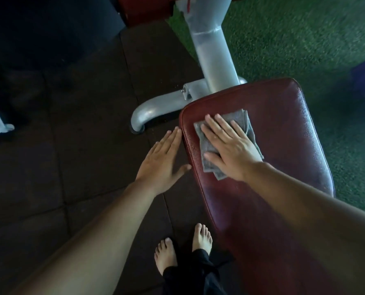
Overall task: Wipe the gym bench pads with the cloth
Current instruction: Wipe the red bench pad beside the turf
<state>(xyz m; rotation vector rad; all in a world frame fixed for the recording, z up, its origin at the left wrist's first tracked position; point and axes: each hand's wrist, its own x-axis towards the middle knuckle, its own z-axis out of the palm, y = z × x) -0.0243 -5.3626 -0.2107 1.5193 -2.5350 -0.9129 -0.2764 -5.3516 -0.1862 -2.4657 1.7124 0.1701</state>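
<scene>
Grey cloth (239, 119) flat under my straight-fingered right hand (226, 150), mid-wipe on red seat pad (283, 128); left hand (162, 154) flat, empty. Next: sweep rightward.

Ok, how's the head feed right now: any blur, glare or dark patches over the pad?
Head view: dim overall, floor at left nearly black; speckled sheen on the far side of the red pad, no hard glare; right hand and cloth fairly sharp; turf and corners smeared, wide-angle bending.
</scene>
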